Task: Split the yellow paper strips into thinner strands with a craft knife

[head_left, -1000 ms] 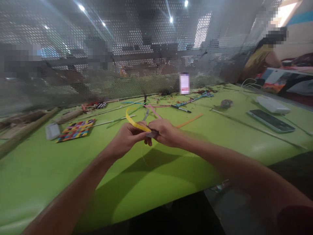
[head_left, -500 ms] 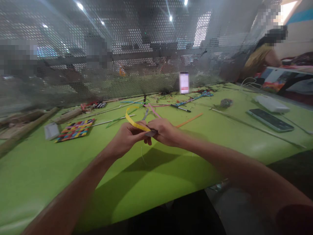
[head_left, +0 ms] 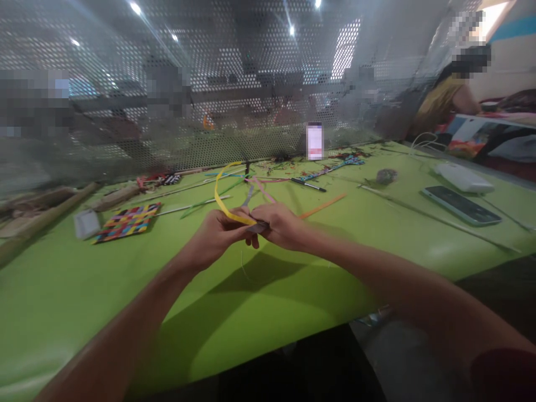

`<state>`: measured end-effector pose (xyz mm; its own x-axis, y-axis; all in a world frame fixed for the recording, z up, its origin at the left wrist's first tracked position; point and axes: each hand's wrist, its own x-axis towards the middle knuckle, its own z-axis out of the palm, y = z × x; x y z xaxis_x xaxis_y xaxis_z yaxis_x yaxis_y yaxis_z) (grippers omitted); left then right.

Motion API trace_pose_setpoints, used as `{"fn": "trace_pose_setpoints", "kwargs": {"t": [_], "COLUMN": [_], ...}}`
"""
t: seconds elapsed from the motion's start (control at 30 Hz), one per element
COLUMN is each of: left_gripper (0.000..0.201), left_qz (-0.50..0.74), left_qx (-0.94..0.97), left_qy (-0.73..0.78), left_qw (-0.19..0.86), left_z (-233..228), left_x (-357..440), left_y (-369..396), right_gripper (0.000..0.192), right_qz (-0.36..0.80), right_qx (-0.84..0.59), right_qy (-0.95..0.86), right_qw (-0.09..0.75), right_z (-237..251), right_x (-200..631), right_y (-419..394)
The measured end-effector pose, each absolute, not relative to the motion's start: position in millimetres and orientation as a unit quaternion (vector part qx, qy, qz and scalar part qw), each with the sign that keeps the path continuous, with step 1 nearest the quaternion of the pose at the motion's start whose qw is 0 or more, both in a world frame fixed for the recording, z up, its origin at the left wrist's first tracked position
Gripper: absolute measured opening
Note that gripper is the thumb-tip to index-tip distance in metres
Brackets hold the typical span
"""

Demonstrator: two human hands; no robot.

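My left hand [head_left: 213, 239] and my right hand [head_left: 277, 224] meet above the green table, both closed on a small bundle of flat strips. A yellow strip [head_left: 218, 192] rises from between them and arcs up and back. The grey strip [head_left: 250, 196] and a pink strip [head_left: 266, 190] stretch away beyond my fingers. Between the fingertips shows a dark grey piece [head_left: 256, 226]; how the strips cross there is hidden by my fingers. An orange strip [head_left: 322, 205] extends to the right from behind my right hand.
On the green table [head_left: 125, 301] a woven multicoloured square [head_left: 128, 222] lies at left. A pen [head_left: 309, 185], thin sticks and scraps line the back, below a perforated metal screen [head_left: 259, 100]. At right are a phone [head_left: 460, 205] and a white box [head_left: 464, 177]. A person [head_left: 448, 100] is at far right.
The yellow strip's loop has opened out, its far end now higher and further back. Both hands have stayed almost in place.
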<state>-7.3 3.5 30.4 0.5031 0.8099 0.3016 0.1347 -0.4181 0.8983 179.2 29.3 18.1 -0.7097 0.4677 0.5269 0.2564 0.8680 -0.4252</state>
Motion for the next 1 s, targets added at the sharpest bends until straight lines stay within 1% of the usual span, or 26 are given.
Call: {"fn": "trace_pose_setpoints", "kwargs": {"t": [0.27,0.47,0.73,0.87,1.0], "left_gripper": [0.024,0.023,0.022,0.023,0.017], "left_qz": [0.385,0.381,0.378,0.367,0.382], "left_qx": [0.752,0.751,0.747,0.75,0.7], "left_qy": [0.329,0.335,0.344,0.339,0.341], "left_qw": [0.423,0.423,0.425,0.434,0.497], "left_z": [30,31,31,29,21], "left_x": [-7,-6,-6,-7,-9], "left_y": [3,2,2,3,10], "right_gripper": [0.026,0.027,0.027,0.028,0.022], "right_qz": [0.183,0.184,0.194,0.174,0.108], "right_qx": [-0.199,-0.189,-0.212,-0.199,-0.233], "right_qy": [-0.905,-0.906,-0.905,-0.913,-0.919], "right_qw": [0.327,0.33,0.313,0.311,0.299], "right_z": [17,16,16,17,14], "right_x": [178,178,178,179,184], "right_y": [29,31,30,31,43]}}
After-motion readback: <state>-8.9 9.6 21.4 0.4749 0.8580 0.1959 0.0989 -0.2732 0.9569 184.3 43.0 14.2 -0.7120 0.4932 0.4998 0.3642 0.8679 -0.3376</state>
